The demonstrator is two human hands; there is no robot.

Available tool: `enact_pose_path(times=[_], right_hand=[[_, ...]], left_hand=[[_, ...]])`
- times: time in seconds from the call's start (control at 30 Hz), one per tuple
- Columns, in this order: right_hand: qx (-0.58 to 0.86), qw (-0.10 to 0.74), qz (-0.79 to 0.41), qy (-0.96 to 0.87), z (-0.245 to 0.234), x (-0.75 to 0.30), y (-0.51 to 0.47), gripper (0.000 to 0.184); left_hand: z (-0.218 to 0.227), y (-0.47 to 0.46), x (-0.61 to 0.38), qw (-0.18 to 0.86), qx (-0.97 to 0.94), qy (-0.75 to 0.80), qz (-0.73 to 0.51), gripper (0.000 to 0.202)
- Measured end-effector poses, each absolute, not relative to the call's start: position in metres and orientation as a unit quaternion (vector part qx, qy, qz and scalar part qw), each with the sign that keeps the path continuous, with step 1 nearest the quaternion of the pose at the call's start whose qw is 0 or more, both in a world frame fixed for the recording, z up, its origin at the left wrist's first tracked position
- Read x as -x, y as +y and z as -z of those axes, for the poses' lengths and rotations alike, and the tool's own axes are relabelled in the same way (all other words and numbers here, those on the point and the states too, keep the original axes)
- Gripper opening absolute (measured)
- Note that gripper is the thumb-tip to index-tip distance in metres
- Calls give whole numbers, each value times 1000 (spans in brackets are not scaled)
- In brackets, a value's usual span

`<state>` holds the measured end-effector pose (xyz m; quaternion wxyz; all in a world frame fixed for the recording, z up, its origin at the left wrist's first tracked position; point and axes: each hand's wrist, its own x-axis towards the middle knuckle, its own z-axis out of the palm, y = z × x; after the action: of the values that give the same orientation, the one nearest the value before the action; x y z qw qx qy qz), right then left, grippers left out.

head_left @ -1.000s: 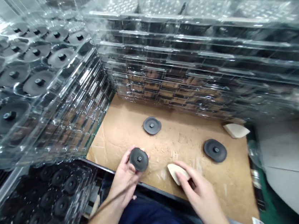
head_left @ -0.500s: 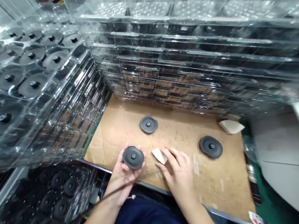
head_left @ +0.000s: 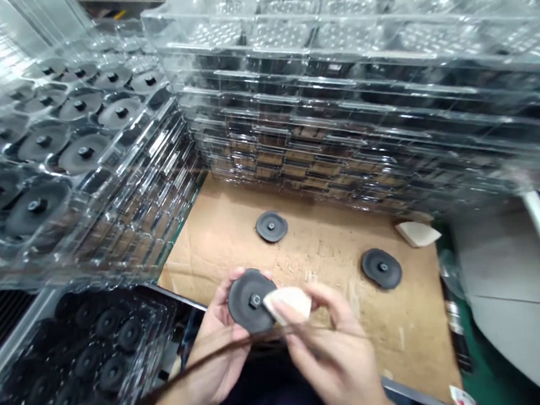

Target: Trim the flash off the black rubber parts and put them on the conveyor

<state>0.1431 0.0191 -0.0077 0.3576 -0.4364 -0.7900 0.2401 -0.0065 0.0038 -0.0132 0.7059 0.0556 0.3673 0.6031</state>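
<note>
Left hand (head_left: pixel 216 352) grasping a matte black rubber disc with a central stud (head_left: pixel 243 303): palm under it, fingers curled up around the rim, held above the bench, face tilted up.

Right hand (head_left: pixel 335 353) pinching a cream wedge-shaped pad (head_left: pixel 288 301) between thumb and fingers, material unclear. Pad tip touches the disc face, just beside the stud.

Both hands are over the near edge of a brown cardboard sheet (head_left: pixel 225 253). Two more black discs lie flat on the sheet, well apart: one (head_left: pixel 272 226) far centre, one (head_left: pixel 381 268) right. A second cream pad (head_left: pixel 417 234) sits in the far right corner.

Stacked clear plastic trays (head_left: pixel 341 87) stand behind the sheet. A second clear stack (head_left: pixel 80 155) on the left shows black discs in its cells, and a lower tray stack (head_left: pixel 103 333) holds more at near left. A thin dark cord (head_left: pixel 203 364) crosses in front of the left wrist.
</note>
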Motion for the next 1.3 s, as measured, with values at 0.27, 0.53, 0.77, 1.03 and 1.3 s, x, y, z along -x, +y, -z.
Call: enact_pose_path(times=[0.27,0.53,0.77,1.03,1.3], right_hand=[[434,368,-233,-789,3,-149,9,42],[437,400,-224,-774,-1,-154,5,38],[441,403,-195,-778,-4,-161,9,37],[484,374,-219,-760,3,-173,-6,29],[472,403,-192,-760,-5,-164,-2,31]], left_hand=[[4,-5,3,703,-69,395,-587,59],[-1,-5,1,705,-63,407,-577,57],[-5,-4,-2,717,-82,392,-570,59],[-24,-4,-12,731,-62,403,-547,55],[-25,-6,-8,734,-70,411,-536,57]])
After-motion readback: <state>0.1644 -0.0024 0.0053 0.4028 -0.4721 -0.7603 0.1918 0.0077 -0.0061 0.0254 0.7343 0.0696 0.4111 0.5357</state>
